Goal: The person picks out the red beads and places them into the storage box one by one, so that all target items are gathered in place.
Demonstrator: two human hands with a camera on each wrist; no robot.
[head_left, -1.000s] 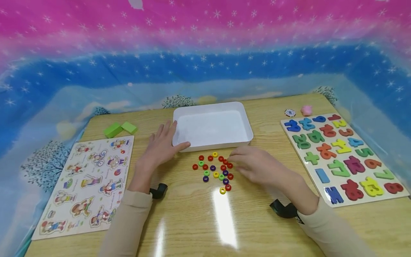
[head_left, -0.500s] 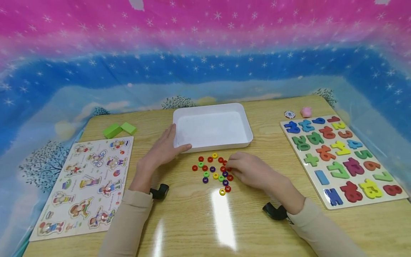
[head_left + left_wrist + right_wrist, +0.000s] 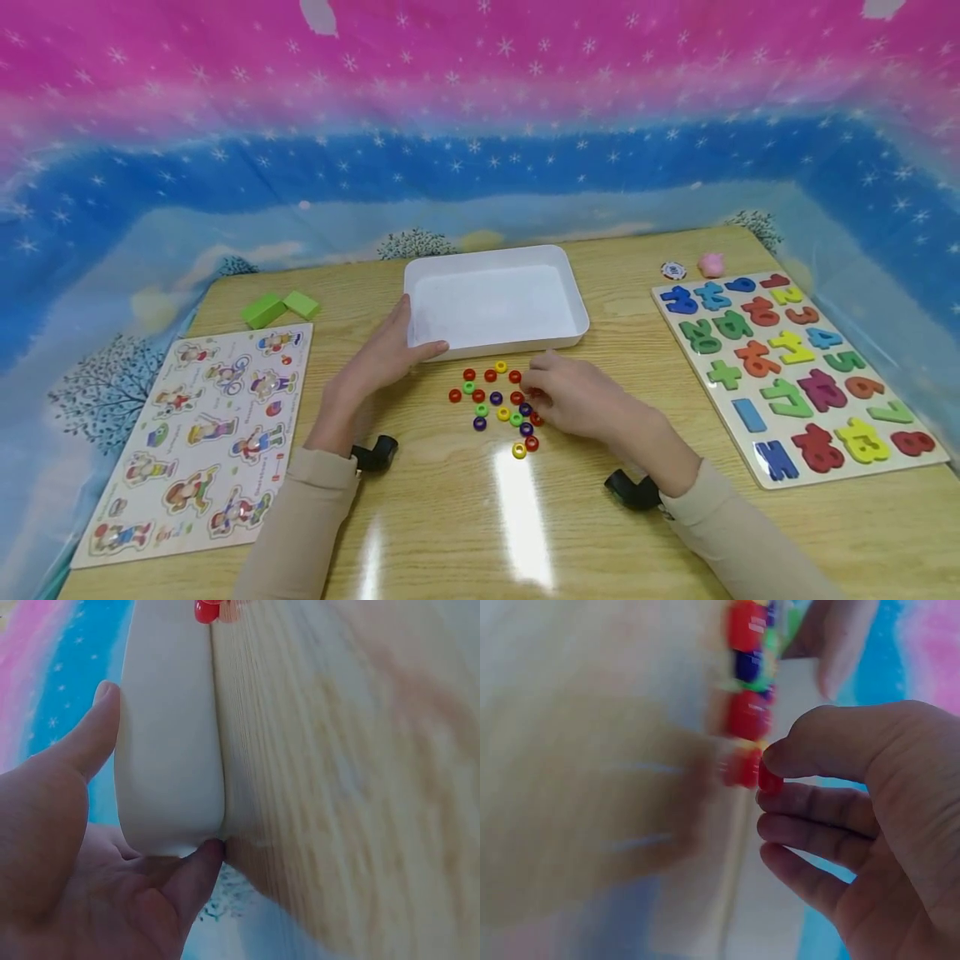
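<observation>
Right wrist view: I see the right hand [image 3: 904,795] pinch a partly hidden red ring [image 3: 771,781]; the left hand [image 3: 375,354], spread, touches the white rectangular tray [image 3: 495,308].

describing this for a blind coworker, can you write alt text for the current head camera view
A person's right hand reaches among small red, yellow, green and purple rings on a pale wood-grain table, while the left hand holds a corner of a white rectangular tray. A white picture-puzzle board lies left, a colourful number board right.

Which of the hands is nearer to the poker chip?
Right hand: in front of the poker chip, to its left. Left hand: farther left, holding the white tray.
</observation>
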